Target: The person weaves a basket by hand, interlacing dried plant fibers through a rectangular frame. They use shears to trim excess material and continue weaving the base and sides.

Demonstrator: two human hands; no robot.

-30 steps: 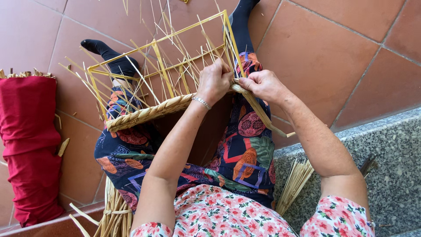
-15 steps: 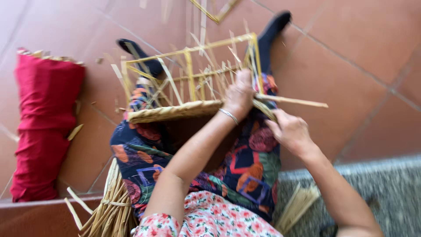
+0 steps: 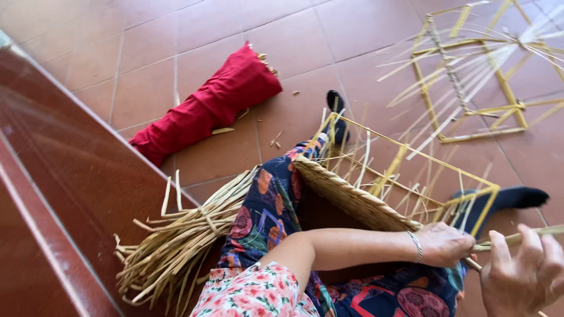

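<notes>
Your left hand (image 3: 445, 243) rests closed on the woven rim of the half-made basket (image 3: 352, 196), fingers curled over the plaited edge where a straw strand (image 3: 517, 238) comes off it. Your right hand (image 3: 524, 273) sits just beside it at the lower right corner, fingers pinched around that same strand, which runs out to the right edge of the view; part of this hand is cut off, so how tight the grip is can only be judged roughly. The basket lies tilted across your lap on the patterned skirt (image 3: 267, 214), its yellow upright stakes (image 3: 411, 170) fanning toward your dark-socked feet. A bundle of loose straw (image 3: 176, 246) lies on the tile floor (image 3: 147, 70) against your left leg. Farther off, a red cloth roll (image 3: 208, 108) lies on the tiles, and a second yellow frame (image 3: 470, 76) with loose strands sits well apart at the upper right
</notes>
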